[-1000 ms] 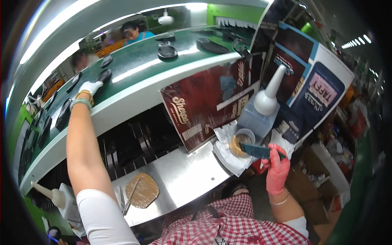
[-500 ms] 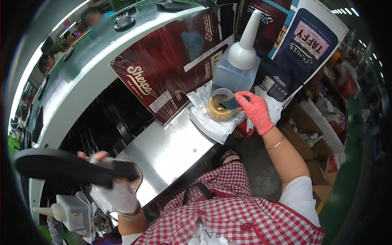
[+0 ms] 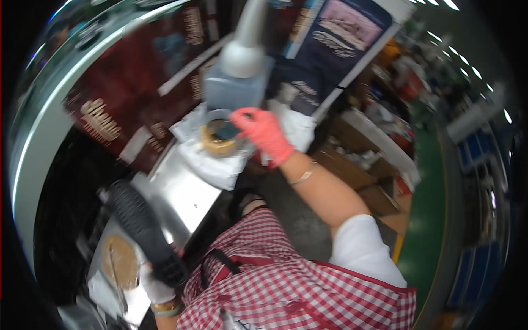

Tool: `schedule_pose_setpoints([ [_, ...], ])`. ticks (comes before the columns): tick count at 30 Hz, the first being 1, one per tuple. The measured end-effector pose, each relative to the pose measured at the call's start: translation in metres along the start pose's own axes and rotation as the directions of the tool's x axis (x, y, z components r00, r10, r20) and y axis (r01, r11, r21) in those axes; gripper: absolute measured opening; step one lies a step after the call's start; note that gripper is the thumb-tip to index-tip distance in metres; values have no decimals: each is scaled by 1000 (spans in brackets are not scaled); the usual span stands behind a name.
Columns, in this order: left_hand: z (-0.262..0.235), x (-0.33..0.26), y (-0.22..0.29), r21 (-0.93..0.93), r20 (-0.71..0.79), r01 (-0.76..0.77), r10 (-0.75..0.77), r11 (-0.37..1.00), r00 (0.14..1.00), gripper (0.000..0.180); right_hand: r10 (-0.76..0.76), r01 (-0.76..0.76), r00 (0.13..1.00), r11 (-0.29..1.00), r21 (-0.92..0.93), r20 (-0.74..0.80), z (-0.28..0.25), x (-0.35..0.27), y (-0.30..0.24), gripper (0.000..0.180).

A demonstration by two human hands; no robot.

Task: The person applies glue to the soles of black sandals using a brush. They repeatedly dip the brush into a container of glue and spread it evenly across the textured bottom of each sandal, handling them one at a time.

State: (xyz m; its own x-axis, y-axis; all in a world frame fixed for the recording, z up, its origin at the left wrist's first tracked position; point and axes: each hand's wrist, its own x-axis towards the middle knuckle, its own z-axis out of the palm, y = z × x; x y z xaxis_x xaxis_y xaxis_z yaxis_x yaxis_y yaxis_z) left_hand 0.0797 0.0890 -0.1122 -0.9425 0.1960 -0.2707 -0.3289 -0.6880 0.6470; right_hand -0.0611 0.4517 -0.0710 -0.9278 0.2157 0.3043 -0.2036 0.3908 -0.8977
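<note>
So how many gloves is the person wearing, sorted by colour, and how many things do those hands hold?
Pink gloves: 1, on the right hand, which reaches into the small round cup.
White gloves: 1, on the left hand.
Black oblong parts: 1, gripped by the left hand.
Dark tools dipped in the cup: 1, too blurred to name.
Total: 2 gloves, 2 held things.

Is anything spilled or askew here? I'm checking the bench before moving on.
No spill shows. The steel bench looks dry. The cup stands upright on white cloth under the right hand. The left hand holds a black handle. Blur hides finer detail.
</note>
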Motion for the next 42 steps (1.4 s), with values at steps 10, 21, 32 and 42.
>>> schedule_pose_setpoints([
  [10,-35,19,-13,44,103,32,-36,999,994,61,87,-89,995,996,-30,-55,-13,2,-20,31],
  [21,-26,12,-13,-114,188,101,-79,988,979,67,-110,111,994,993,-51,11,-4,8,10,35],
  [32,1,9,-16,-33,124,21,-17,999,992,61,268,-267,963,953,142,9,-7,7,-14,26],
  [42,-29,19,-25,-206,239,143,-92,968,967,74,434,-449,885,696,561,170,0,-25,9,25],
])
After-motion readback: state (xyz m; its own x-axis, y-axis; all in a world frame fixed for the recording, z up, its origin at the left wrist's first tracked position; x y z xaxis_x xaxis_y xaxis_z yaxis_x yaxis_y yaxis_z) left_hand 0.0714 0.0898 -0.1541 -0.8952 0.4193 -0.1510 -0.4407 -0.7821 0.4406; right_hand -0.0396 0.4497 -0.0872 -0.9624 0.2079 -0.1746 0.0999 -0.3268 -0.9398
